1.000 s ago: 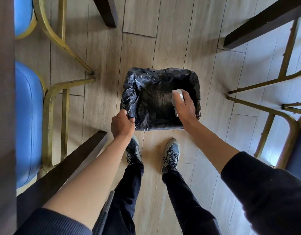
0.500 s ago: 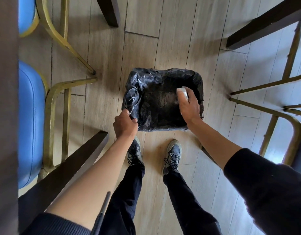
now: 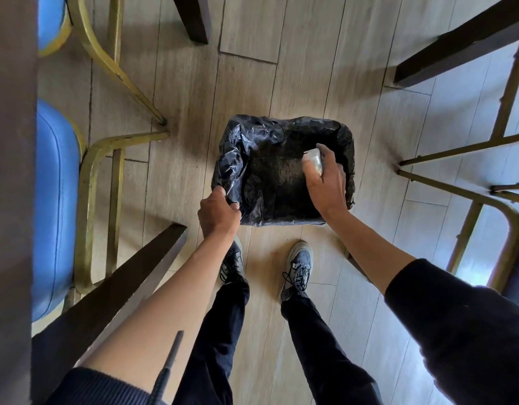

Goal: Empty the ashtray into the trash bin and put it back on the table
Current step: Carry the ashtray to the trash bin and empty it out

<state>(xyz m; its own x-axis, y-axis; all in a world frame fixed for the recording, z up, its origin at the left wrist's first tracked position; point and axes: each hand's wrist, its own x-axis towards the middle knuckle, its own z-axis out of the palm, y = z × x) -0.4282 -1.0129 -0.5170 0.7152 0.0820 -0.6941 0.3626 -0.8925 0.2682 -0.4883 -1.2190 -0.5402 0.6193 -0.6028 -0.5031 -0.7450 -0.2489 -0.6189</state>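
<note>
Head view, looking straight down at a wood-plank floor (image 3: 310, 68). At the centre of the frame stands the trash bin (image 3: 344, 133), a squarish container lined with a crinkled, glossy black bag (image 3: 234, 159) that folds over its rim. The bottom of the liner is dusted with fine greyish-brown specks.

The right hand (image 3: 327, 182) hangs over the right side of the bin's opening, fingers wrapped closed around the ashtray (image 3: 313, 160). Only a small part of the ashtray shows past the fingers: pale, whitish and somewhat translucent, with a rounded edge, turned on its side with the visible end pointing toward the top of the frame. Its inside cannot be seen, so what it holds cannot be told.

The left hand (image 3: 218, 211) is clenched on the liner at the bin's lower-left corner, pinching the plastic against the rim.

Below the bin, two grey laced shoes (image 3: 299, 261) and dark trousers (image 3: 223, 331) stand on the planks. Both forearms are bare, with dark sleeves pushed up. At the left edge are blue padded chair seats (image 3: 53, 200) on gold-coloured metal frames (image 3: 91, 171); more gold frame legs sit at the right. Dark wooden table legs (image 3: 106, 302) cross the lower left, top centre and upper right.
</note>
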